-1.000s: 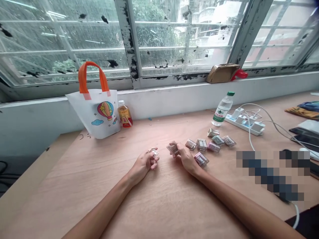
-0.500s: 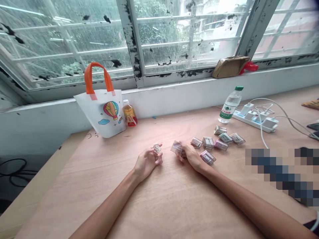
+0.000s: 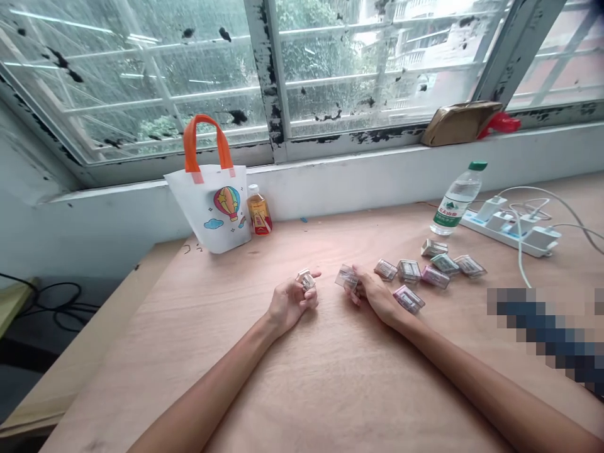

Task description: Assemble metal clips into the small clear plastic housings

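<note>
My left hand (image 3: 291, 304) is closed on a small whitish pencil sharpener (image 3: 306, 279) with a metal part on its face, gripped between thumb and fingers. A short gap to the right, my right hand (image 3: 372, 292) pinches a clear plastic sharpener case (image 3: 346, 277) just over the wooden table (image 3: 302, 371). Beside and beyond the right wrist lie several see-through pencil sharpeners, among them a pink one (image 3: 408, 299), a green one (image 3: 445, 264) and a clear one (image 3: 408, 271). Fine detail inside the held case is too blurred to make out.
A white tote bag (image 3: 207, 214) with orange handles stands at the back left, against a tea-coloured drink bottle (image 3: 259, 214). Farther right are a water bottle (image 3: 455, 201) and a power strip (image 3: 509, 233) with plugs and cables. A cardboard box (image 3: 457, 124) rests on the windowsill.
The whole view has shifted, so everything appears farther right. In my left hand the sharpener has turned slightly and one finger now points outward. My right hand keeps its hold on the case.
</note>
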Motion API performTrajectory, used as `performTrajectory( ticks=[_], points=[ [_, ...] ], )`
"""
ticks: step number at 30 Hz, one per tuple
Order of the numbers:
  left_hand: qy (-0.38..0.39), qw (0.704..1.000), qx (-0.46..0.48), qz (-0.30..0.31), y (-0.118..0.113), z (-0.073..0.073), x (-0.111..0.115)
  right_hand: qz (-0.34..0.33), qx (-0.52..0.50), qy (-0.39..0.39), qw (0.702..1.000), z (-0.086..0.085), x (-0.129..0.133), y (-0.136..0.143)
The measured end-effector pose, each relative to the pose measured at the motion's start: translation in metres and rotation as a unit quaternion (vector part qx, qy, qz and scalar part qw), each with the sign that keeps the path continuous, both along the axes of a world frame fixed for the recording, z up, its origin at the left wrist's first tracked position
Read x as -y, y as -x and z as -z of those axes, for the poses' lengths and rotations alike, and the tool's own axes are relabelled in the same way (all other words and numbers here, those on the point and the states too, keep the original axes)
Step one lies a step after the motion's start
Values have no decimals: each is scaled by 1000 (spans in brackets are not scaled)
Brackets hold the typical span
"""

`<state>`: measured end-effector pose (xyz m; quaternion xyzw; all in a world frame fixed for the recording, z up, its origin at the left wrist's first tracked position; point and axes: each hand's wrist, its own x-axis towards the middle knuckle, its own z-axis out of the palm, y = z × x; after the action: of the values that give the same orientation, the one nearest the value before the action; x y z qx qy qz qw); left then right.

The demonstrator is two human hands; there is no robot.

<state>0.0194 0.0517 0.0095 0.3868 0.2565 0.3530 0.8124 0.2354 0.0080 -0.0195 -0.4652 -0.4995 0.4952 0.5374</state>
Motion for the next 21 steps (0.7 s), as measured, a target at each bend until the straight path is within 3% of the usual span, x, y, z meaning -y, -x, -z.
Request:
performTrajectory(
  ticks=[21],
  points=[
    [-36,997,-44,-50,-5,0,5,4,14,20,1000,-7,3,3]
  ],
)
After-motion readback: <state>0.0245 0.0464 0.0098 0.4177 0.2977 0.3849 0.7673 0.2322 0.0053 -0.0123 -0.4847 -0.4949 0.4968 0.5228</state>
